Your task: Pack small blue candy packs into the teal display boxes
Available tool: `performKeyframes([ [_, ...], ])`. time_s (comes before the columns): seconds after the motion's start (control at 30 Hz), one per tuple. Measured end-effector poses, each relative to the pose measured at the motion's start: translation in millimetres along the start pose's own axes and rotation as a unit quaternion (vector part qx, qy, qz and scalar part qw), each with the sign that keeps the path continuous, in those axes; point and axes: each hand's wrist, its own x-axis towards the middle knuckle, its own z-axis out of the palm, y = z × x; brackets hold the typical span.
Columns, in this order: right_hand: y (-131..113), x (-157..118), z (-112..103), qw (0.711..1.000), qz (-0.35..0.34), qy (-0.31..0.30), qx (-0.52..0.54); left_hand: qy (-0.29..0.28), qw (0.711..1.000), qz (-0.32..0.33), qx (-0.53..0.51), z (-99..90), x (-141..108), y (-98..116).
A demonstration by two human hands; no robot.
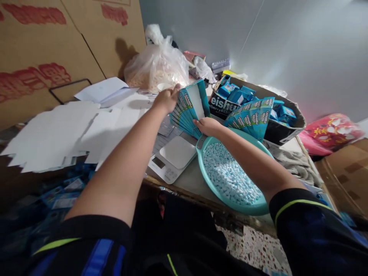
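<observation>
A fanned stack of flat teal printed candy boxes (188, 105) is held up above the table between both hands. My left hand (168, 99) is closed on its upper left edge. Lower down, my right hand (207, 125) grips the right side of the stack, fingers partly hidden behind my wrist and the boxes. Under my right forearm stands a turquoise basin (203, 170) filled with small blue and white candies (227, 172). Left of the basin lies a white kitchen scale (176, 153) with nothing on its plate. A second fan of teal boxes (253, 117) leans behind the basin.
A black carton (283, 134) at the back right holds several filled blue boxes. White card sheets (57, 130) spread over the left side. A tied plastic bag (158, 65) stands at the back. More blue packs (63, 195) lie low on the left; a grey cloth (296, 165) is at right.
</observation>
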Motion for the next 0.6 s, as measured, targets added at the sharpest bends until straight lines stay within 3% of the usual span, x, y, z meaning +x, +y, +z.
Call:
performKeyframes([
  [0.13, -1.2, -1.4, 3.8, 1.0, -0.01, -0.016, 0.004, -0.068, 0.99, 0.119, -0.044, -3.1, 7.4, 24.6],
  [0.2, -1.2, -3.2, 5.8, 1.0, -0.009, -0.008, 0.014, -0.092, 0.984, 0.134, -0.079, -0.8, 5.5, 31.1],
  [0.27, 0.1, -4.6, 8.4, 0.999, 0.016, 0.023, 0.033, -0.078, 0.98, 0.121, -0.139, -0.5, -0.3, 27.2],
  [0.37, 4.3, -5.3, 13.9, 0.989, 0.075, 0.111, 0.065, -0.003, 0.971, 0.056, -0.23, -5.3, -15.6, -0.6],
  [0.47, 8.6, -5.1, 18.9, 0.974, 0.093, 0.179, 0.103, 0.084, 0.983, -0.045, -0.158, -8.5, -35.4, -44.7],
  [0.53, 10.3, -3.9, 20.9, 0.97, 0.089, 0.186, 0.126, 0.068, 0.995, -0.06, -0.039, -5.7, -45.6, -73.6],
  [0.6, 12.1, -1.9, 22.5, 0.967, 0.084, 0.193, 0.141, 0.023, 0.998, -0.033, 0.046, 1.2, -49.8, -96.7],
])
